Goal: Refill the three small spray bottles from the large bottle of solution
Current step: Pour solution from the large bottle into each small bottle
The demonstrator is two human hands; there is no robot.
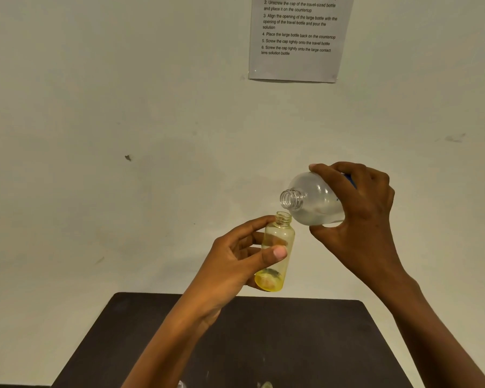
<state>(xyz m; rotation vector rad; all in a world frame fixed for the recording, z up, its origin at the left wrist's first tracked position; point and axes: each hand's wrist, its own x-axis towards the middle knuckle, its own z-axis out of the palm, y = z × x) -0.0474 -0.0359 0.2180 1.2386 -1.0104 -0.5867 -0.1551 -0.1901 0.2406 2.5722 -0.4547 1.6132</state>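
Right grip holds large bottle tilted, neck down-left above small bottle.

Both bare forearms are up. My left hand reaches in from the lower left, thumb across the front and fingers curled behind the small bottle, holding it upright. My right hand sits higher, wrist bent, fingers over and thumb under the large bottle, which tilts leftward.
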